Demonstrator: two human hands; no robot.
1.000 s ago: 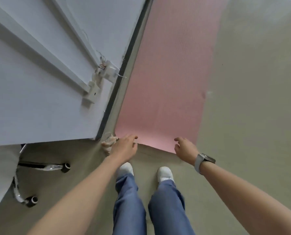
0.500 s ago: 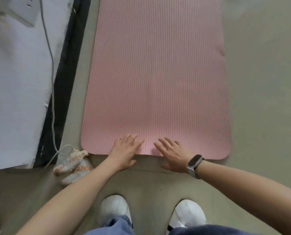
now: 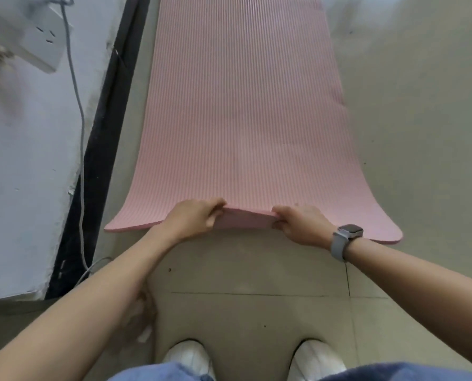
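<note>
A long pink ribbed mat (image 3: 243,105) lies stretched out on the floor ahead of me. Its near edge is lifted off the floor in the middle. My left hand (image 3: 193,220) grips that edge left of centre, thumb on top and fingers curled under. My right hand (image 3: 302,224), with a grey watch on the wrist, grips the same edge a little to the right. The mat's two near corners sag down to the floor.
A white wall (image 3: 23,160) with a black skirting strip (image 3: 92,166) runs along the left. A power socket (image 3: 41,41) and a grey cable (image 3: 81,138) hang on it. Beige tiled floor (image 3: 421,133) lies to the right. My white shoes (image 3: 188,356) stand just behind the mat.
Both hands went from lying flat on the mat's near edge to gripping it, and the edge has risen off the floor. The view has tilted and moved closer.
</note>
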